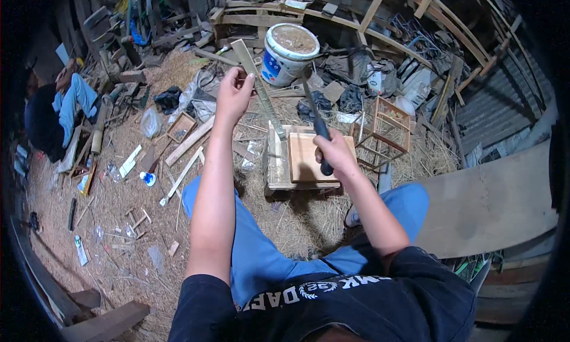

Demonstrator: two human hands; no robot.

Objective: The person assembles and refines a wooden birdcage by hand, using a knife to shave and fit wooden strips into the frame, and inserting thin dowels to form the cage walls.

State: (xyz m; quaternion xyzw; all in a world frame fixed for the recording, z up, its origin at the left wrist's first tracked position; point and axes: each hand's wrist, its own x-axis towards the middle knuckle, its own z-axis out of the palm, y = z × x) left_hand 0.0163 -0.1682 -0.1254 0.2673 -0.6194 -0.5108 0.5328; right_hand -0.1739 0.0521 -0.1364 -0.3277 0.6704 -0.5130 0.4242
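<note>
My left hand (236,95) is closed on a flat bamboo strip (267,107), thumb and fingers pinching its edge. The strip stands at a slant, its lower end at the far left corner of a low wooden stand (276,169). On that stand lies a thick square wooden board (306,164). My right hand (334,152) is wrapped around the black handle of a long knife (320,128) above the board. The dark blade points up and away from me, to the right of the strip and apart from it.
Beyond the stand is a white bucket (291,42) filled with brownish material. A small wooden frame (383,131) stands to the right, near a large flat sheet (487,199). Wood scraps and shavings litter the ground. Another person (74,101) sits at far left.
</note>
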